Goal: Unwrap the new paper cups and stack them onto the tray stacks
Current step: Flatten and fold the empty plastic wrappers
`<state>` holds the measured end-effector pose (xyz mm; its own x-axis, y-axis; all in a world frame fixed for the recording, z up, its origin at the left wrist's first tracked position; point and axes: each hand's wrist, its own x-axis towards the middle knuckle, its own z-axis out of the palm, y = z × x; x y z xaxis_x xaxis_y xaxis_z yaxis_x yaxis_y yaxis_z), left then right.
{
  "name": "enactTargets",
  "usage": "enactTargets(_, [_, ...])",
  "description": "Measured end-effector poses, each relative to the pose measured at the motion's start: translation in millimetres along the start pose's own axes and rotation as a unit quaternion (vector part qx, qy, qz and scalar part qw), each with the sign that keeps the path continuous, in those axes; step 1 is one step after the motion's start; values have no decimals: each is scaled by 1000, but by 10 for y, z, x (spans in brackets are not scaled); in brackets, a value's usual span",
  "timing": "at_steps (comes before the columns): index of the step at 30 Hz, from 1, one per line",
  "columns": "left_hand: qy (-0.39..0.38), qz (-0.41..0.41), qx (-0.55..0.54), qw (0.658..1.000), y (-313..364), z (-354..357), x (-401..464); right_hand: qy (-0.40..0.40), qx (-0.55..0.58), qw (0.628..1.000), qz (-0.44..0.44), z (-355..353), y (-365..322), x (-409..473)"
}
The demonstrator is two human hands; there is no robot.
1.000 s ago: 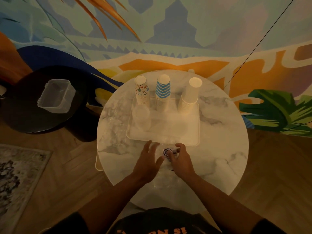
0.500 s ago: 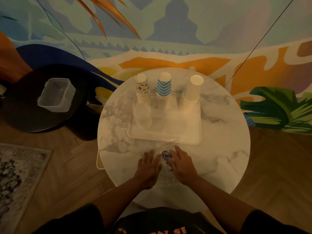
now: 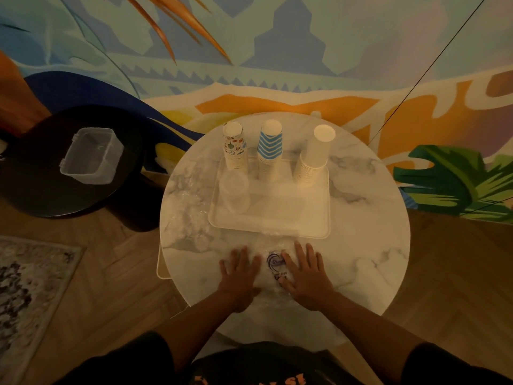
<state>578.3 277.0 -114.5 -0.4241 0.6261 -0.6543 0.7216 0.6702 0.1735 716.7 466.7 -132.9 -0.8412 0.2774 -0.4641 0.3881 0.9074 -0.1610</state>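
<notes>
On the near part of the marble table (image 3: pixel 361 245), just in front of the tray (image 3: pixel 277 223), lies the clear wrapper (image 3: pixel 273 266) with a blue logo. My left hand (image 3: pixel 240 272) and my right hand (image 3: pixel 306 273) press flat on it, fingers straight and spread, one on each side of the logo. At the tray's far edge stand three upside-down stacks: patterned cups (image 3: pixel 234 145), blue zigzag cups (image 3: pixel 269 147) and white cups (image 3: pixel 316 154). Clear cups (image 3: pixel 234 191) lie on the tray's left part. Crumpled plastic (image 3: pixel 190 218) sits on the table left of the tray. Further left, a clear tub (image 3: pixel 91 155) rests on a black table (image 3: pixel 41 195).
</notes>
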Motion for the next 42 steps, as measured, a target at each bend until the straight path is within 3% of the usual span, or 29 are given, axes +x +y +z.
enactTargets(8, [-49,27,-20,998,-19,-208,-32,-14,31,999,15,-178,-103,-19])
enactTargets(12, [16,30,-58,998,-179,-441,-116,35,97,995,18,-346,-163,-45])
enactTargets(15, [119,-11,-105,987,-465,-667,-126,73,171,982,6,-521,-183,-44])
enactTargets(20, [302,-119,-175,929,-1171,-1119,70,125,251,960,3,-772,-186,48])
enactTargets(22, [309,-166,-196,916,-1414,-1259,171,139,274,952,3,-875,-210,78])
enactTargets(26, [240,-233,-262,905,-1766,-1243,350,162,305,939,-4,-1092,-291,108])
enactTargets(29, [247,-210,-357,876,-1876,-1188,387,171,325,930,-11,-1260,-375,97])
enactTargets(33, [267,-190,-397,857,-1875,-1387,203,162,370,914,-15,-1440,-459,48])
enactTargets(39, [269,-134,-539,787,-1597,-1960,-570,152,421,893,-39,-1729,-607,-23])
enactTargets(42, [293,-89,-551,776,-1379,-2245,-972,137,427,891,-69,-1861,-696,-17])
